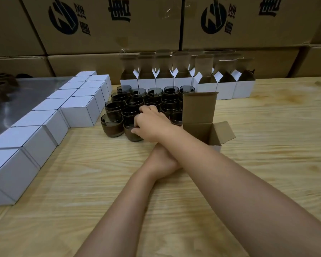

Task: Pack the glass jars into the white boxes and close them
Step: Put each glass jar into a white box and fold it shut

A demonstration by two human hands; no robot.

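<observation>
the right hand (150, 125) crosses over to the group of glass jars (152, 95), and its fingers curl around the front jar (134, 135). this jar stands on the wooden table (248, 164) at the near edge of the group, so it is the easiest one to take. the open box (200, 130) stands just right of the jars with its lid flap up, ready to receive it. the left hand (163, 164) lies under the right forearm, pointing toward this box, probably to steady it. its fingers are hidden, so i cannot tell its grip. closed white boxes (80, 112) line the left side, out of the way.
</observation>
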